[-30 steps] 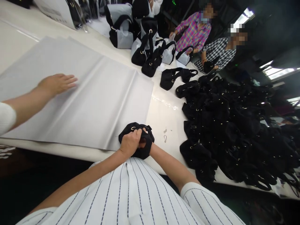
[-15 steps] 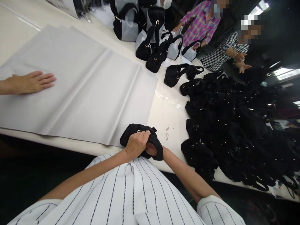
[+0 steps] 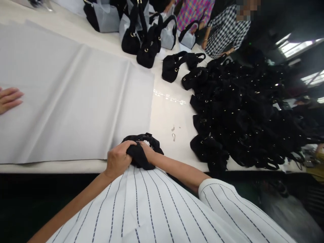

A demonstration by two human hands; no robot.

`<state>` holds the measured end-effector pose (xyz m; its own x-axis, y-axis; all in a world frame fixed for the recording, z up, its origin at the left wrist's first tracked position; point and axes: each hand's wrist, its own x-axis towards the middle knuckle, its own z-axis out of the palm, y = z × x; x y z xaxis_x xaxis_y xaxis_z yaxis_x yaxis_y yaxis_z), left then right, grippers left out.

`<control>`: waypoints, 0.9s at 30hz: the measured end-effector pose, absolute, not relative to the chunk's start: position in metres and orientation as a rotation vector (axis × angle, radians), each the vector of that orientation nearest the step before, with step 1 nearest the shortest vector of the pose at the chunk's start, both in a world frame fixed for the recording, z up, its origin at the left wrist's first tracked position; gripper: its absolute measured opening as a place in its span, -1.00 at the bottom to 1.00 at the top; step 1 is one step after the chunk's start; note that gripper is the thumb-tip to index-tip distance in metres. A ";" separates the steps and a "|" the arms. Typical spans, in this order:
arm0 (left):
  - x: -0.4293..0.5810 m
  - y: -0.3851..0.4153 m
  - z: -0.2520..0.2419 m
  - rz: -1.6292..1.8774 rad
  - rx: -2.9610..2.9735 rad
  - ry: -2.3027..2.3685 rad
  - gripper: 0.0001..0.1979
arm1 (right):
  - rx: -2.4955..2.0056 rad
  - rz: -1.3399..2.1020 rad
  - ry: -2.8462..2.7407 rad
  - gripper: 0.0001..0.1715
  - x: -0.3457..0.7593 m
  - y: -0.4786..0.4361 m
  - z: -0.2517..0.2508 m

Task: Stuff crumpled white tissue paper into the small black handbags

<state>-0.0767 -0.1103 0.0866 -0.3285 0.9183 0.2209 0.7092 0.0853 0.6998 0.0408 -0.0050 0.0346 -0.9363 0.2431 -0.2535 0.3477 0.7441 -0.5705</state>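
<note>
The left hand (image 3: 118, 158) is curled around the edge of a black bag (image 3: 139, 157); the right hand (image 3: 149, 152) dips into its opening, fingers hidden, so whether they pinch anything I cannot tell. The bag is at the table's (image 3: 164, 111) near edge. A steady left hold should keep the opening wide. 1 co-worker's hand (image 3: 10, 99) is cut off at left; the white bit (image 3: 147, 143) inside is unclear
</note>
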 end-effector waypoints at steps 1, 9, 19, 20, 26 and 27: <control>-0.078 -0.115 0.086 1.057 1.638 2.096 -0.63 | 0.391 -0.994 2.781 -0.82 0.046 -0.002 0.042; -0.104 -0.143 0.096 0.726 1.478 1.928 -0.62 | 1.254 -1.239 2.872 -0.54 0.115 -0.012 0.085; -0.118 -0.039 0.127 0.172 1.621 1.597 -0.71 | 0.839 -0.605 2.759 -0.71 0.082 -0.012 0.086; -0.109 -0.030 0.121 0.088 1.660 1.669 -0.75 | 0.853 -0.552 2.736 -0.78 0.077 -0.009 0.085; -0.069 -0.027 0.090 -0.207 1.961 1.957 -0.79 | 1.165 -0.763 2.734 -0.77 0.082 0.000 0.069; -0.067 -0.030 0.088 -0.229 1.999 1.956 -0.77 | 1.278 -0.829 2.754 -0.73 0.087 -0.003 0.066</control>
